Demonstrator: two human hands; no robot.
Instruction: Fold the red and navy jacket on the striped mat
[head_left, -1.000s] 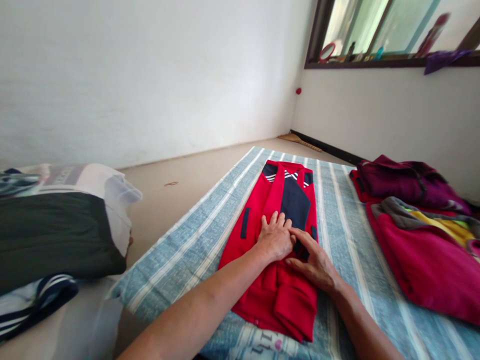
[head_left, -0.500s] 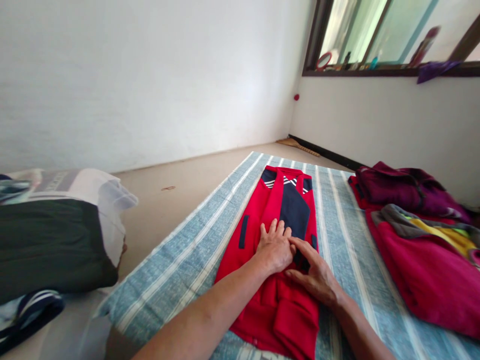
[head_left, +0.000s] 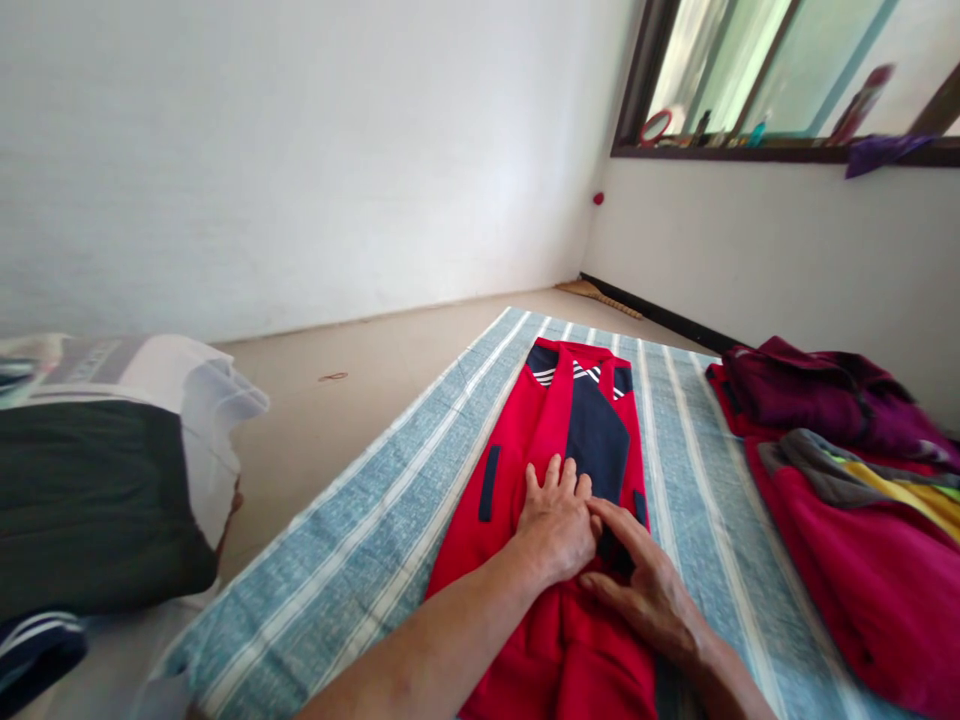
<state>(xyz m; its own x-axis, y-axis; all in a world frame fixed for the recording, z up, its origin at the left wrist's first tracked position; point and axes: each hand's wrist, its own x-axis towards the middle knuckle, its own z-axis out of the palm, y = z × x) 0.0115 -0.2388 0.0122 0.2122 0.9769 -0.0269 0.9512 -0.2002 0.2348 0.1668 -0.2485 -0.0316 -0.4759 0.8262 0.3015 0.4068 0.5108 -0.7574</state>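
Observation:
A red and navy jacket with white stripes near its collar lies folded lengthwise in front of me. My left hand rests flat on its middle, palm down with fingers spread. Close against it, my right hand touches the jacket's right half, thumb and fingers apart over a dark fold. The fingertips of the right hand meet the side of the left. The lower part of the jacket is bunched into folds and partly hidden by my left forearm.
Under the jacket is a blue-white striped sheet. Folded clothes are piled on the right, a purple garment behind a red one. To the left, dark green clothing lies on a white plastic bag. A window ledge holds small items.
The view has shifted slightly, so the jacket sits a little lower in the picture. Both hands keep about the same place on it.

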